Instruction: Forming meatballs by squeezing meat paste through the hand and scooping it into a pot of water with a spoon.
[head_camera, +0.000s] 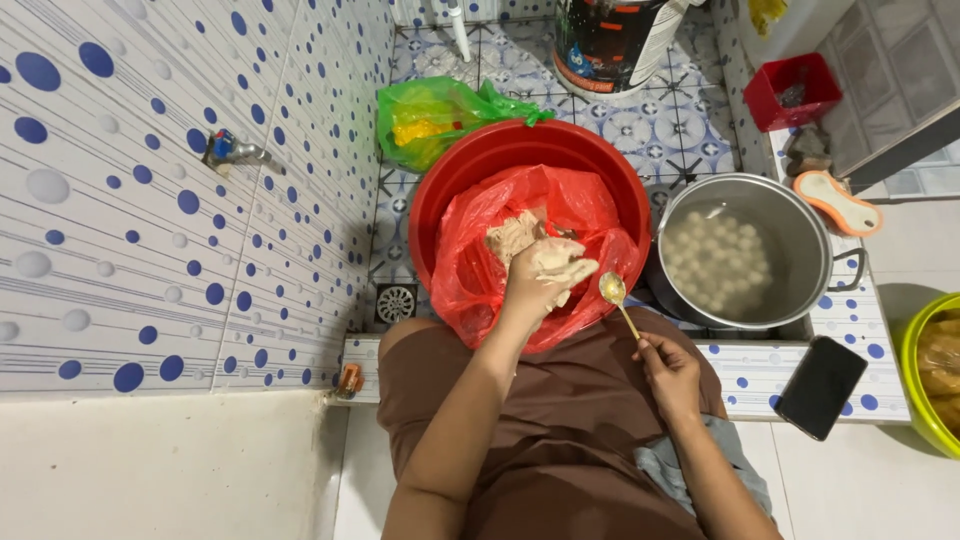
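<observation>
Both hands are busy: left hand (535, 283) clutches pale paste (553, 262) over the red bag (480, 270) in a red basin (450, 175), right hand (668, 372) pinches a spoon (616, 299) beside the steel pot (800, 240).

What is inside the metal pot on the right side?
The metal pot holds many small pale balls lying in cloudy water. The pot's bottom is covered by them and cannot be seen.

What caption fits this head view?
Left hand squeezes pale paste over a red-bagged basin; right hand holds a spoon beside a pot of balls.
</observation>
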